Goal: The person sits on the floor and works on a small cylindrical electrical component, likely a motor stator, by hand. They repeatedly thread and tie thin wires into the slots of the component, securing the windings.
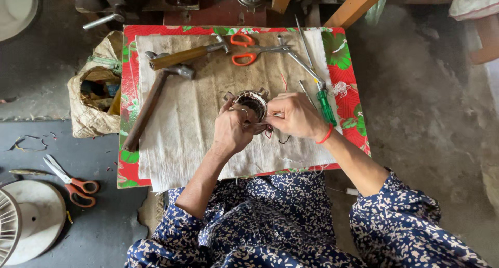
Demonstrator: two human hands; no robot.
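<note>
From my feed both hands, left hand (232, 129) and right hand (295, 116), have fingers gripping the wound coil ring (253, 103), and I reckon 1 hard tug could snap its thin wires (271, 134).

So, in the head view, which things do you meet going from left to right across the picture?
White fan cover → floor scissors → woven sack → long hammer → left hand → right hand → green screwdriver.
</note>
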